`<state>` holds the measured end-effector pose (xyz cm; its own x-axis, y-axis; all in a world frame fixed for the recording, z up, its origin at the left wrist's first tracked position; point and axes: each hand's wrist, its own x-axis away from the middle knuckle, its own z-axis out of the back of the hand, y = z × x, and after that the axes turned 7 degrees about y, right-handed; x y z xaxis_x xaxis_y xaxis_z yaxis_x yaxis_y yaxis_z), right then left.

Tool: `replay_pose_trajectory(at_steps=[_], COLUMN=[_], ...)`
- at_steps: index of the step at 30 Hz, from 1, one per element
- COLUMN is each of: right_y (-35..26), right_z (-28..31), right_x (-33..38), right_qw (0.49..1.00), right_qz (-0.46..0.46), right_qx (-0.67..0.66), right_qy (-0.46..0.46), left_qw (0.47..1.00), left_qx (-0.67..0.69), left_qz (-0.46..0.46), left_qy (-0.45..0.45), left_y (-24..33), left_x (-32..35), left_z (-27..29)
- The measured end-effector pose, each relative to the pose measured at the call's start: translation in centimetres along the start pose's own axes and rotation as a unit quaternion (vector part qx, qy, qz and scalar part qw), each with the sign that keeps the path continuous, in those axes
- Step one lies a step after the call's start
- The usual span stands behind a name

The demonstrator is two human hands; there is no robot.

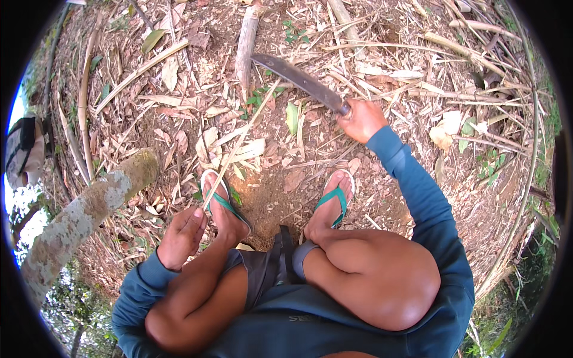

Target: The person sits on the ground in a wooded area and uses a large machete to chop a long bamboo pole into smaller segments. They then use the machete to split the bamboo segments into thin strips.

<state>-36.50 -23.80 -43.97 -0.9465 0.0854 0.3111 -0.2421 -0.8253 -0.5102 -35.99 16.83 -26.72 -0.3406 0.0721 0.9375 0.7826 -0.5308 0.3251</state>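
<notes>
My right hand (363,121) is closed round the handle of a machete (304,82), held out over the littered ground. Its dark, broad blade points up and to the left, with the tip near an upright piece of log. In my left hand (184,236), beside my left shin, a thin pale split strip of wood or cane (239,143) is pinched between thumb and fingers. The strip slants up and right, passing over my left foot, and its far end lies below the machete blade. Blade and strip appear apart.
A thick, lichen-spotted trunk (89,212) juts in from the left. One short log (246,45) stands ahead among shavings, dry leaves and sticks. Long cut stalks (471,53) lie at the far right. My feet in green-strapped flip-flops (337,200) stand on bare soil.
</notes>
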Motion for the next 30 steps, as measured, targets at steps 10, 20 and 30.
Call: replay_pose_trajectory(at_steps=[10,20,30], right_y=[-0.1,-1.2,0.2], right_z=[0.2,0.7,0.3], right_x=[-0.6,0.4,0.1], right_qw=[0.997,0.993,0.976], right_qz=[-0.038,0.094,0.186], right_qx=[0.054,0.066,-0.005], right_qy=[0.044,-0.036,-0.114], left_qw=[0.993,0.972,0.875], left_qx=[-0.044,-0.148,-0.371], left_qz=[-0.085,-0.164,-0.25], left_qy=[0.074,0.079,0.183], left_y=[-1.3,-2.3,-1.2], left_x=[-1.0,-1.8,-1.3], left_z=[0.3,1.5,2.1])
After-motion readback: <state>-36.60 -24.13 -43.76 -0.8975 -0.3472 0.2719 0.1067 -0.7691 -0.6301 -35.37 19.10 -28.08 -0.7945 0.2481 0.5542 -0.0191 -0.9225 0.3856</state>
